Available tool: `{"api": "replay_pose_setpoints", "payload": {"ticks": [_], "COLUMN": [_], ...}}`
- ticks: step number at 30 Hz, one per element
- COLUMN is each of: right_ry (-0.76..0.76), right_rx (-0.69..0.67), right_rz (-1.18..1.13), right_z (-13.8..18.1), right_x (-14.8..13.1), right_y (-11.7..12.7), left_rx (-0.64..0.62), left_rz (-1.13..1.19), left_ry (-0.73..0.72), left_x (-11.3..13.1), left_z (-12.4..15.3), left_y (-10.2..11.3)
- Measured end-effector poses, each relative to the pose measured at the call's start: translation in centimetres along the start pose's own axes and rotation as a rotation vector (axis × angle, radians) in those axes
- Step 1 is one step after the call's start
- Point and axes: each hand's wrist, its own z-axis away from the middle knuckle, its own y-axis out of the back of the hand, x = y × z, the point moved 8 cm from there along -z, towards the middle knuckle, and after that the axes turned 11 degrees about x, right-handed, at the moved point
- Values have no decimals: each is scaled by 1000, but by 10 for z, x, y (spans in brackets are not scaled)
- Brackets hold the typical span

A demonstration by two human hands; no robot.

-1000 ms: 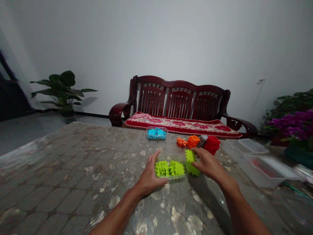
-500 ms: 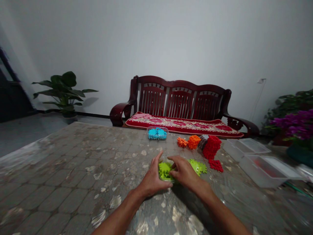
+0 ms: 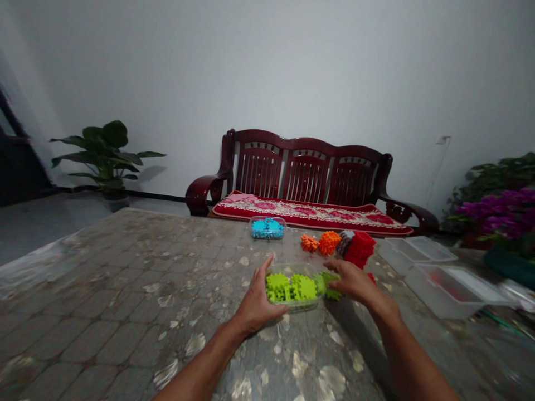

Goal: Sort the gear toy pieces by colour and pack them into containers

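My left hand (image 3: pixel 256 298) is wrapped around the left end of a clear plastic box (image 3: pixel 300 306), thumb along its near side. Lime-green gear-edged building pieces (image 3: pixel 304 287) fill much of the box, in stacks. Just right of the box, my right hand (image 3: pixel 355 281) has its fingers closed on more lime-green pieces (image 3: pixel 333 293), slightly blurred. The fingertips partly cover these pieces, so how many are gripped is hidden.
Farther back stands a clear box of blue pieces (image 3: pixel 267 228). Orange pieces (image 3: pixel 330 243), grey pieces (image 3: pixel 345 241) and a red stack (image 3: pixel 360 248) lie beyond my right hand. Clear empty-looking containers (image 3: pixel 443 295) sit at right. A wooden bench (image 3: pixel 305 172) stands behind the table.
My right hand has moved from inside the box to the pieces on its right. More green pieces in the box are now exposed. The left hand still holds the box.
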Motion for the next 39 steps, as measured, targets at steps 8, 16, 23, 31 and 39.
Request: {"api": "replay_pose_setpoints", "payload": {"ticks": [8,16,23,31,39], "right_ry": [117,107,52,43,-125], "right_rx": [-63,-68,84,197,-139], "right_rz": [317,369,180,-37,121], "right_z": [14,14,9,6,11], "right_x": [-15,-17,-11,-27,12], "right_y": [-12,-17,12,32,17], "left_rx": [-3,-27,-43,-32,-3], "left_rz": [26,39,-16,-58,-53], "left_ry": [37,34,-20,-38,-28], "left_x": [-4,-5,-1,-2,1], "left_z": [-3,-2,-1,-2,-2], "left_y": [1,1,-1,-2,0]}}
